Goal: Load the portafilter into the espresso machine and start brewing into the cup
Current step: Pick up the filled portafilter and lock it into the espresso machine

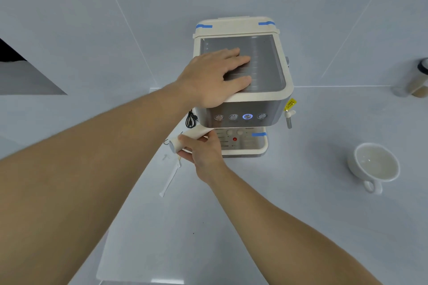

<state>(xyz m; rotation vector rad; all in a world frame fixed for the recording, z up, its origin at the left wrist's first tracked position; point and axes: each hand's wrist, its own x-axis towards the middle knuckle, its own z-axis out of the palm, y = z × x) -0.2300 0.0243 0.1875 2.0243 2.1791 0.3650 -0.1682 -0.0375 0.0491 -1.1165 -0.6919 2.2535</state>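
A cream and steel espresso machine [266, 104] stands at the back of the white counter, one of its front buttons lit blue. My left hand [215, 76] lies flat on the machine's metal top with its fingers spread. My right hand [203, 149] grips the cream handle of the portafilter [192, 137], which points out to the left from under the machine's front. The portafilter's head is hidden beneath the machine. A white cup [375, 164] sits empty on the counter to the right, apart from the drip tray [254, 148].
A steam wand [289, 120] hangs at the machine's right side. A black cable [190, 120] lies by its left side. A thin white stick [170, 178] rests on the counter to the left. A jar [416, 81] stands at the far right by the wall.
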